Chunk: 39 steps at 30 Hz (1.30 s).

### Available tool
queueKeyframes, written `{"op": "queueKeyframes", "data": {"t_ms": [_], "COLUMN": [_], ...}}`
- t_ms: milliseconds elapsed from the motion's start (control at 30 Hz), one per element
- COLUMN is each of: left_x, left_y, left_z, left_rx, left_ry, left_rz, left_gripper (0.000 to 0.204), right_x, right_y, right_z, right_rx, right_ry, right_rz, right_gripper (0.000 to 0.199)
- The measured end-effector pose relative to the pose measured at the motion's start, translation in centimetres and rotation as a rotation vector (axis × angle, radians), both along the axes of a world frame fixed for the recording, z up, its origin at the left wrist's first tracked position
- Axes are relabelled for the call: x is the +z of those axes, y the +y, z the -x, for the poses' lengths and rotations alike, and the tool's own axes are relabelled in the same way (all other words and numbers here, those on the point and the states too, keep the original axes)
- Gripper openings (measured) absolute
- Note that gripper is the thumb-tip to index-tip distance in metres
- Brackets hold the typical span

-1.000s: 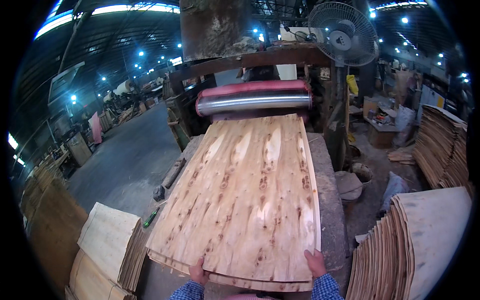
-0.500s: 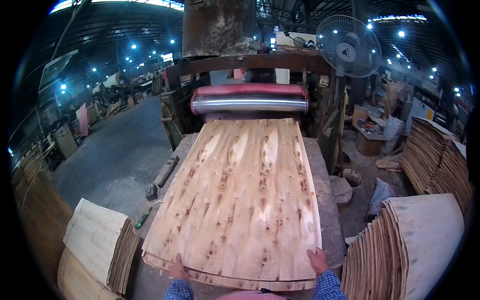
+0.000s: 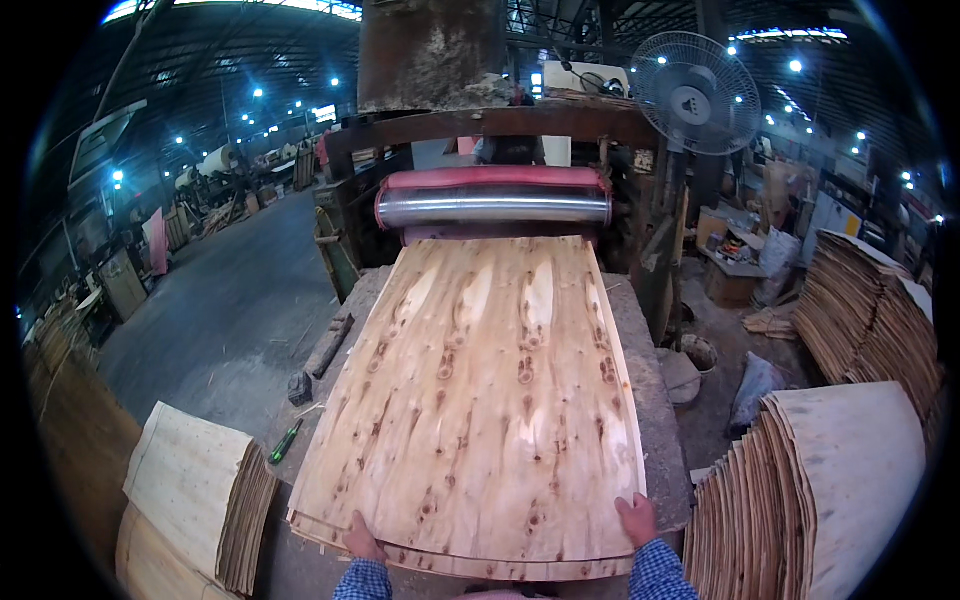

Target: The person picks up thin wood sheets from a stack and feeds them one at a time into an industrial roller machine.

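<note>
Closest to me, my left hand (image 3: 362, 537) lay flat on the near left corner of the veneer sheet (image 3: 480, 400), fingers spread and pressing down rather than gripping anything. My right hand (image 3: 636, 518) rested the same way on the near right corner, palm down, fingers extended toward the machine; whether either thumb hooked under the edge I could not tell. Both blue checked cuffs (image 3: 655, 572) showed at the bottom edge.

The sheet sat on top of a thin stack of similar sheets on the stone-grey table (image 3: 660, 440), its knotty grain running away from me, its far end reaching just under the steel roller (image 3: 495, 207) with the red housing (image 3: 490, 180) above it.

To my left, on the floor, stood a pile of pale veneer (image 3: 195, 490), and a green-handled screwdriver (image 3: 284, 442) lay near it. To my right rose taller curved stacks of veneer (image 3: 830, 490). Further back, a pedestal fan (image 3: 697, 92) stood right of the machine, and blue-white lamps lit the hall behind.
</note>
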State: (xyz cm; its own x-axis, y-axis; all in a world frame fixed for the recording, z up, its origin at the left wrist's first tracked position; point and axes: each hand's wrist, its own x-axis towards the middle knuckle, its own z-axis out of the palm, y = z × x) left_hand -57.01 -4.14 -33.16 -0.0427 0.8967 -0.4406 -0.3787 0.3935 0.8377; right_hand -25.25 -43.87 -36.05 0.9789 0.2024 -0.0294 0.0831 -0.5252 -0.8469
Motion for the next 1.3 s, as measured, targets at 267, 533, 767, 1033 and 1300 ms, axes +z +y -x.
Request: {"op": "queueKeyframes", "data": {"t_ms": [267,533,767,1033,1300], "left_x": [-0.6,-4.5,-3.5,-3.4,-5.3], "left_y": [-0.6,2.1,1.8,1.0,1.8], "left_z": [-0.5,1.3,2.3,2.2,4.1], "left_rx": [-0.063,-0.073,-0.173,-0.148,-0.364], "left_ry": [0.013,0.184,0.192,0.086,-0.374], "left_rz": [-0.158,-0.098,0.041,-0.035,0.025], "left_gripper": [0.057,0.055,0.056,0.049,0.046], "right_x": [-1.5,-1.6,-4.5,0.7,8.7], "right_y": [-0.3,-0.3,-0.8,-2.3,3.2], "right_z": [-0.5,-0.4,-0.8,0.1,7.7], "right_rx": [-0.007,0.020,0.056,0.076,0.138], "right_ry": [-0.009,0.019,0.083,-0.078,-0.276], "right_rz": [-0.079,-0.157,-0.209,0.052,0.207], "right_gripper": [0.036,0.030,0.025,0.016,0.012]}}
